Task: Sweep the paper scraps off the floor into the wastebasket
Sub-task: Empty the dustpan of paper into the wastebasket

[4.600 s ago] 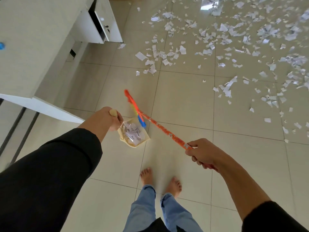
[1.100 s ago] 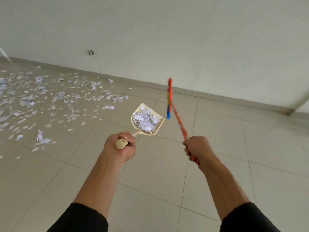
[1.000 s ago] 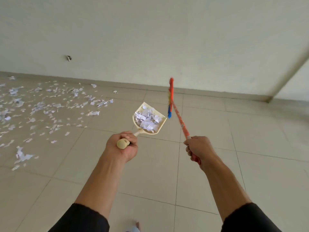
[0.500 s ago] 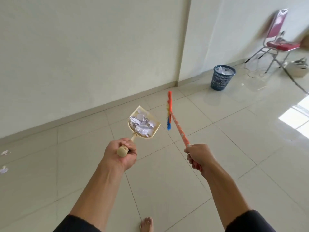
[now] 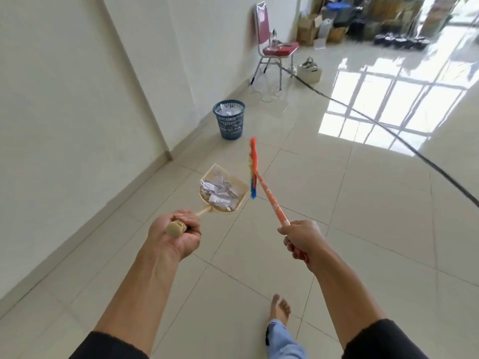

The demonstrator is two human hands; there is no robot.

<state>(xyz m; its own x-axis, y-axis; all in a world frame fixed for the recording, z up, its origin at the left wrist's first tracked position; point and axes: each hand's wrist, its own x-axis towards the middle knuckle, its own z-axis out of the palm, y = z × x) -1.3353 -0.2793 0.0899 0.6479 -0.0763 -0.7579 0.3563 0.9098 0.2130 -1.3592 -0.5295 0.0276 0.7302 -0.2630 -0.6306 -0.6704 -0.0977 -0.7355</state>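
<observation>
My left hand (image 5: pixel 176 235) grips the handle of a cream dustpan (image 5: pixel 239 189), held level above the floor and loaded with white paper scraps (image 5: pixel 219 191). My right hand (image 5: pixel 302 238) grips the orange handle of a small broom (image 5: pixel 269 200); its orange, yellow and blue brush head sticks up beside the pan. A blue mesh wastebasket (image 5: pixel 230 120) stands ahead by the wall, holding paper scraps. Both tools are well short of it.
A cream wall with a corner pillar (image 5: pixel 140 81) runs along the left. A red chair (image 5: pixel 273 45) and a pale bag (image 5: pixel 309 71) stand beyond the basket. A black cable (image 5: pixel 388 130) crosses the tiled floor on the right. My bare foot (image 5: pixel 280 308) steps forward.
The view has turned away from the scattered scraps to the wastebasket, which is now nearer and more central. Both hands keep their grips; dustpan stays loaded.
</observation>
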